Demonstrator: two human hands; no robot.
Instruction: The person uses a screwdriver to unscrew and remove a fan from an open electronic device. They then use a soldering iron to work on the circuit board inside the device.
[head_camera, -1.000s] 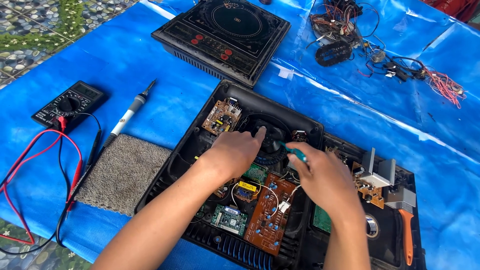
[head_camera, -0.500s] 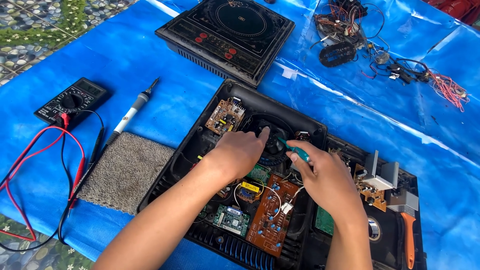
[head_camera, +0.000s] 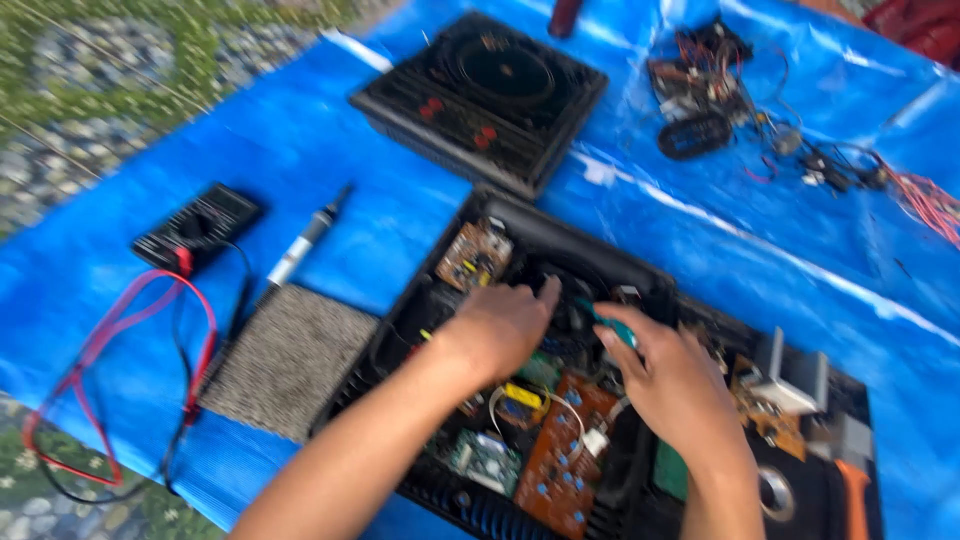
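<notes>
Teal-handled tool (head_camera: 612, 326) pinched in right hand (head_camera: 678, 385) fingers over opened black cooker casing (head_camera: 640, 275), left hand (head_camera: 500, 325) fingers loosely spread, empty.

Two bare forearms, left hand (head_camera: 505, 325) and right hand (head_camera: 675, 385), no sleeves, no gloves.

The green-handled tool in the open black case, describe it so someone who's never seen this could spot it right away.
Find the open black case full of circuit boards on the blue tarp. Two hands meet over its middle; the right hand pinches a small tool. Its teal-green handle stands out from the orange-brown boards around it.
</notes>
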